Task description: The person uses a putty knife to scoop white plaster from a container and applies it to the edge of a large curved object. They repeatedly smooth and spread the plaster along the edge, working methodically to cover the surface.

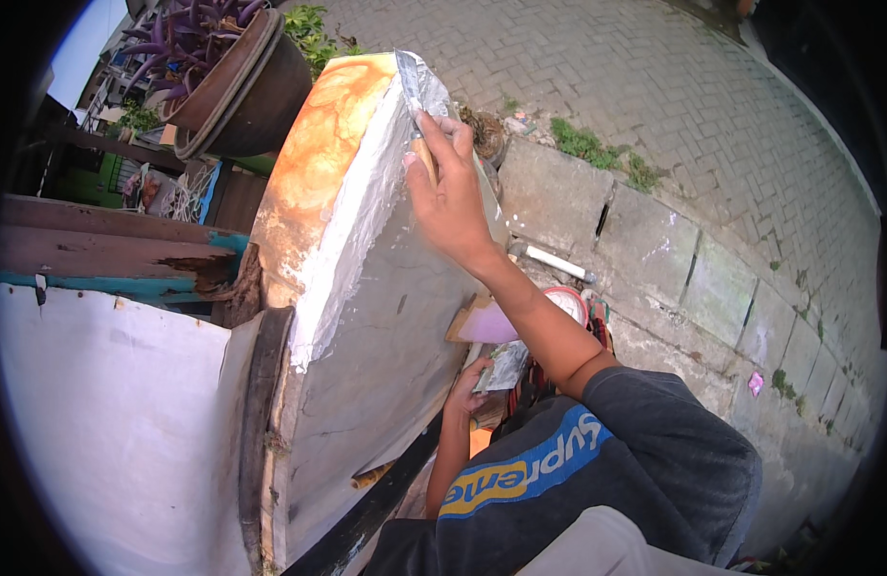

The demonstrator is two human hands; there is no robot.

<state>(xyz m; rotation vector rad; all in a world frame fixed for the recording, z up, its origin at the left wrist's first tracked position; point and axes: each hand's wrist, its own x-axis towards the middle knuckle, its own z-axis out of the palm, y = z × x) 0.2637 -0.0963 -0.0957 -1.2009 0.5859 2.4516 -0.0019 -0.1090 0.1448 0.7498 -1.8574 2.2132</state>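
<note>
the right grip (pixel 448 192) is closed round the wooden handle of a putty knife (pixel 423 158), index finger laid forward along the tool. the knife's blade rests against the far end of the wall's edge, just beyond the right grip. a strip of white paste (pixel 352 230) runs along that edge, left of the right grip and back toward the wearer, its surface uneven. the wall top (pixel 318 144), further left, is stained orange. the grey wall face (pixel 386 317) lies below the right grip. the left grip (pixel 470 381), nearer the body, is closed on a flat grey plate (pixel 507 367) with smeared patches. just beyond the left grip is a purple and tan piece (pixel 484 320); to its right stands a red-rimmed tub (pixel 570 305), partly hidden by the right forearm. a white pipe (pixel 557 263) lies right of and below the right grip, near concrete slabs (pixel 645 240). a potted purple plant (pixel 256 106) sits well left of the right grip.
</note>
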